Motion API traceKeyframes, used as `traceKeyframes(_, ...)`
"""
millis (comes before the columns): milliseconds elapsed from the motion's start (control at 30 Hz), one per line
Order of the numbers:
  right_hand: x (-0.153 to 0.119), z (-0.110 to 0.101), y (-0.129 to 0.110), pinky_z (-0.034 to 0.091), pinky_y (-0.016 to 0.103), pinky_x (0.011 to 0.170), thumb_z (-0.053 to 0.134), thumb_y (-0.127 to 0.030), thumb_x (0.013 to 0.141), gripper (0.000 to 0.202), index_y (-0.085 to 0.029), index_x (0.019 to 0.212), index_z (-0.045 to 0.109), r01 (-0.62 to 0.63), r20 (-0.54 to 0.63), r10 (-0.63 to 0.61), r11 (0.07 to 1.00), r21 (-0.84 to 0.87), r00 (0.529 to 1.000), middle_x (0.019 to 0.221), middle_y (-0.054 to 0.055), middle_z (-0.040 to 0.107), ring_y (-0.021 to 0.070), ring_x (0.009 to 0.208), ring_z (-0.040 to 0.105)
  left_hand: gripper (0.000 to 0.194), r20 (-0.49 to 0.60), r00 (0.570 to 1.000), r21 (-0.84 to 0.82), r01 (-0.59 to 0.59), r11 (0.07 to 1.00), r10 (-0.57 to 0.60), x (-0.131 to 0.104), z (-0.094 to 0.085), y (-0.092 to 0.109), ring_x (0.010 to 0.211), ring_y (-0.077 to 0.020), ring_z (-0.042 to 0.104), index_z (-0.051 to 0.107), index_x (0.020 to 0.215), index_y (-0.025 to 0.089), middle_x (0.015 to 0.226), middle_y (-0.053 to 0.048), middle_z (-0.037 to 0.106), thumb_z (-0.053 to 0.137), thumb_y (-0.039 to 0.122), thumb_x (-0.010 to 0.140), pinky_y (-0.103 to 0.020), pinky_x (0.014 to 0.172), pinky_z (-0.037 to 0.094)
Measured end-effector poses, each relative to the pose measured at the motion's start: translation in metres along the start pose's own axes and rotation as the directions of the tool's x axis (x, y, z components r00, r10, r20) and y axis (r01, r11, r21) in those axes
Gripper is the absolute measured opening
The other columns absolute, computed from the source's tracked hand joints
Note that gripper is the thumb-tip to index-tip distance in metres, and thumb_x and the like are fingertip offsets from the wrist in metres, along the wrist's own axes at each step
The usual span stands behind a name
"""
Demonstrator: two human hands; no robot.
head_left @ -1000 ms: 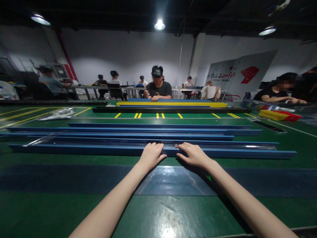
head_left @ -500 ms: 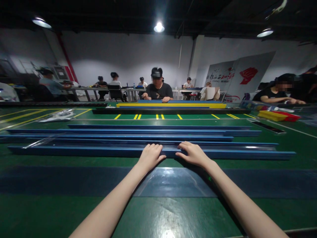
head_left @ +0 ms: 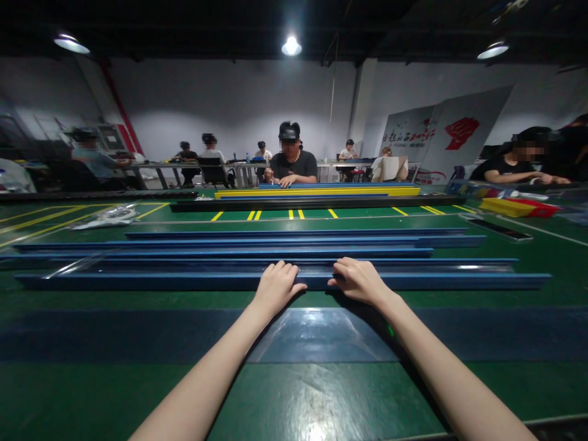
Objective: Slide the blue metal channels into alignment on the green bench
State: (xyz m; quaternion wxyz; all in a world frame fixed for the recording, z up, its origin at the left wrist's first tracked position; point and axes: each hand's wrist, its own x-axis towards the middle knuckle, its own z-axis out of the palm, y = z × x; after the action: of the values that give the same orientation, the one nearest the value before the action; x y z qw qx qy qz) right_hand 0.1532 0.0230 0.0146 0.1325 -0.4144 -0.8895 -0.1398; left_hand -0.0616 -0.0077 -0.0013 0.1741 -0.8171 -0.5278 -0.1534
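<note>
A long blue channel-shaped strip [head_left: 160,282] lies crosswise on the green table in front of me. My left hand [head_left: 278,283] grips its near wall just left of the middle, fingers over the top edge and thumb along the near side. A short way to the right, my right hand [head_left: 361,282] is curled over the same wall, its fingertips partly hidden inside the channel. Between my forearms and under them stretches a flat, clear, shiny plastic strip [head_left: 316,334].
More blue strips [head_left: 275,241] lie parallel behind. Farther back are a yellow strip [head_left: 316,193] and a black strip [head_left: 275,205]. At right sit a phone [head_left: 498,228] and yellow and red trays [head_left: 508,207]. A co-worker [head_left: 294,165] sits opposite; crumpled plastic [head_left: 108,217] lies left.
My right hand's fingers have curled further over the wall, and its thumb has drawn in. My left hand stays nearly in place. The co-worker opposite has shifted their hands.
</note>
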Motion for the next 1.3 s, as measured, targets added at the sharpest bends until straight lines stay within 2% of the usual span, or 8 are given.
traceKeyframes(233,-0.01,-0.005,0.014,0.025,0.025,0.052,0.046,-0.036,0.079,0.022,-0.018,0.07,0.054,-0.053,0.029,0.054,0.998,-0.033,0.998,0.076,0.004,0.061,0.015,0.07,0.054,0.031,-0.015,1.0,-0.008,0.011,1.0,-0.012,0.0,0.001,-0.002,0.083,-0.0198,0.051,0.053,0.084,0.017,0.085,-0.004,0.061,0.05,0.047,0.077,-0.03,0.067,0.032)
traceKeyframes(400,-0.021,-0.009,0.027,0.026,0.024,0.053,0.047,-0.038,0.078,0.023,-0.019,0.07,0.056,-0.145,0.052,0.148,0.987,-0.063,0.988,0.079,0.004,0.062,0.0147,0.069,0.055,0.033,-0.023,1.0,-0.004,0.014,1.0,-0.014,0.0,0.004,-0.003,0.083,-0.0194,0.052,0.053,0.086,0.016,0.086,-0.004,0.062,0.05,0.048,0.077,-0.029,0.068,0.031)
traceKeyframes(567,-0.027,-0.011,0.031,0.027,0.023,0.054,0.046,-0.038,0.078,0.023,-0.019,0.071,0.057,-0.184,0.059,0.189,0.979,-0.084,0.98,0.081,0.004,0.062,0.015,0.07,0.055,0.034,-0.035,0.999,0.003,0.017,1.0,-0.017,0.001,0.009,-0.005,0.082,-0.0191,0.052,0.054,0.084,0.016,0.084,-0.004,0.062,0.051,0.049,0.076,-0.029,0.067,0.03)
traceKeyframes(700,-0.027,-0.007,0.027,0.029,0.024,0.057,0.044,-0.035,0.079,0.021,-0.018,0.074,0.056,-0.129,0.045,0.133,0.988,-0.091,0.99,0.08,0.006,0.061,0.0163,0.075,0.054,0.033,-0.042,0.999,0.017,0.004,1.0,-0.004,-0.001,0.012,-0.005,0.082,-0.0191,0.052,0.054,0.081,0.016,0.083,-0.004,0.062,0.049,0.049,0.077,-0.029,0.067,0.029)
traceKeyframes(900,-0.015,0.005,0.004,0.031,0.025,0.063,0.041,-0.046,0.082,0.032,-0.017,0.077,0.055,-0.021,-0.053,0.016,0.996,-0.089,0.998,0.08,0.005,0.06,0.0173,0.078,0.052,0.034,-0.054,0.999,0.027,-0.003,1.0,0.004,-0.001,0.014,-0.005,0.081,-0.0186,0.052,0.055,0.083,0.016,0.084,-0.003,0.061,0.049,0.049,0.077,-0.03,0.066,0.029)
traceKeyframes(1067,-0.004,0.011,-0.011,0.029,0.024,0.06,0.046,-0.04,0.082,0.026,-0.017,0.075,0.055,-0.041,-0.12,0.03,0.995,-0.096,0.992,0.077,0.003,0.059,0.0146,0.074,0.051,0.033,-0.06,0.998,0.03,-0.008,1.0,0.01,0.0,0.014,-0.006,0.081,-0.0186,0.052,0.055,0.083,0.016,0.083,-0.003,0.061,0.049,0.048,0.077,-0.029,0.066,0.029)
traceKeyframes(1300,-0.001,0.007,-0.009,0.024,0.025,0.053,0.049,-0.039,0.081,0.024,-0.018,0.071,0.054,-0.063,-0.076,0.056,0.993,-0.103,0.996,0.076,0.002,0.06,0.0137,0.073,0.053,0.033,-0.068,0.997,0.052,-0.03,0.998,0.033,0.0,0.013,-0.007,0.08,-0.0185,0.052,0.055,0.083,0.016,0.082,-0.003,0.061,0.05,0.048,0.077,-0.03,0.066,0.03)
